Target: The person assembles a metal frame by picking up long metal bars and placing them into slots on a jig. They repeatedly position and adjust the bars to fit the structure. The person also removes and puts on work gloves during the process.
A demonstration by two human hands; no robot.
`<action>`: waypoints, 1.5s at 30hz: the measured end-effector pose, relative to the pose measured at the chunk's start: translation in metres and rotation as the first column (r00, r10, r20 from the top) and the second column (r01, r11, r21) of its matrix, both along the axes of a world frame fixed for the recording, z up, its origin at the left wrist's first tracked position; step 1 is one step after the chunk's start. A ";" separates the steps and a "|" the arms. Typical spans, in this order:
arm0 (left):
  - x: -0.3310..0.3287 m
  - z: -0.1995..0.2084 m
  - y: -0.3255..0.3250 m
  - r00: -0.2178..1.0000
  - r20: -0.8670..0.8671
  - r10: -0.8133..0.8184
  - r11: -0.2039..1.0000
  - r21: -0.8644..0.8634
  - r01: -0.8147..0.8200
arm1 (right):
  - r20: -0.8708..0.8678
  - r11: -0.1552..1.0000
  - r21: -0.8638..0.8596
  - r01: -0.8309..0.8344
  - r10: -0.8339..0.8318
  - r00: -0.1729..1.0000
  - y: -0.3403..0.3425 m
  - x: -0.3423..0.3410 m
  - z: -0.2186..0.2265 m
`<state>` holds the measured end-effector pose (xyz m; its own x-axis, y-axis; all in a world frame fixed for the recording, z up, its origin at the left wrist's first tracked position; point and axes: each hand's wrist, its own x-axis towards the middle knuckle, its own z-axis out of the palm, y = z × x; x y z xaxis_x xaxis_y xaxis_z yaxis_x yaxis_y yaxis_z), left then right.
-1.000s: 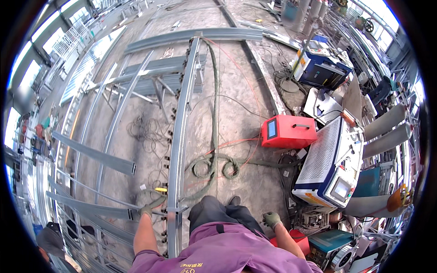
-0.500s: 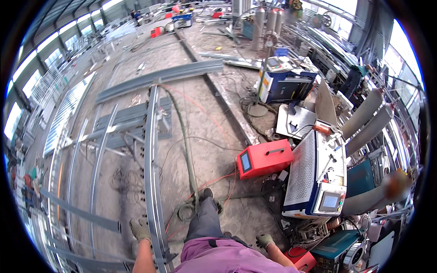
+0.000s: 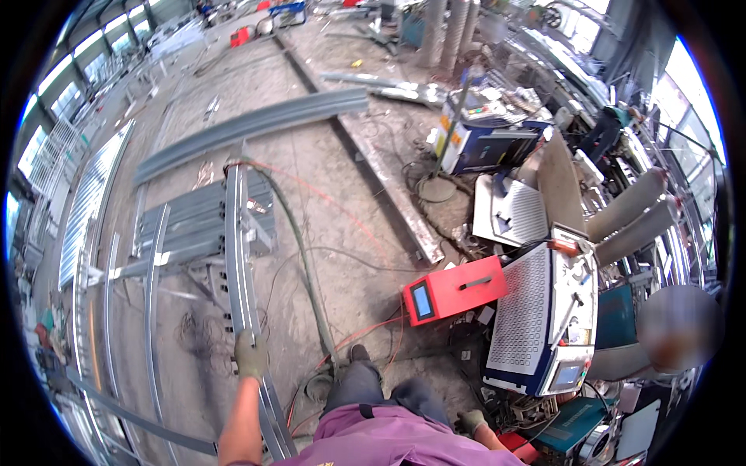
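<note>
My left hand [image 3: 250, 356], in a grey-green work glove, lies over a long steel rail [image 3: 235, 272], its fingers closed around the near part. The rail has paired bright strips along its top and small dark tabs down its left edge. It runs from beside my legs toward the far steel sheets. My right hand [image 3: 471, 422], gloved too, hangs low at my right side with nothing visible in it. Its fingers look loosely apart, though small and dim. A red box-shaped machine [image 3: 454, 290] with a handle and small screen stands ahead of that hand.
On the right is a white-and-blue machine cabinet [image 3: 519, 322] with a control panel. A green hose [image 3: 303, 268] and thin cables cross the floor. Farther off lie a grey channel beam [image 3: 256, 124] and a floor rail [image 3: 381, 175]. A person [image 3: 608, 128] bends at the far right.
My left hand has moved forward and right, from beside the rail onto it. My right hand has dropped nearer my leg. The view has shifted, and both legs now show in a changed stance.
</note>
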<state>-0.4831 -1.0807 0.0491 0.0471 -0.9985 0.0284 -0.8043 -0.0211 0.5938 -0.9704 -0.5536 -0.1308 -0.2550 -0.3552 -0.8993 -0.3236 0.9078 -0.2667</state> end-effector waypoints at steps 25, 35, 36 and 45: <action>-0.089 -0.112 -0.035 0.971 0.011 -0.237 0.523 0.844 0.118 | 0.180 0.784 -0.378 0.492 -0.459 0.870 -0.494 -0.204 0.037; -0.094 -0.144 -0.172 0.969 0.027 -0.246 0.613 0.778 0.134 | 0.094 0.950 0.032 0.311 -0.313 0.945 -0.366 -0.157 -0.008; -0.102 -0.144 -0.189 0.967 -0.009 -0.253 0.628 0.759 0.172 | 0.124 0.991 0.038 0.129 -0.133 0.983 -0.362 -0.154 -0.007; -0.206 -0.112 -0.288 0.875 -0.213 0.435 0.427 0.904 0.007 | -0.242 0.783 -0.203 -0.589 0.542 0.805 -0.445 -0.183 -0.090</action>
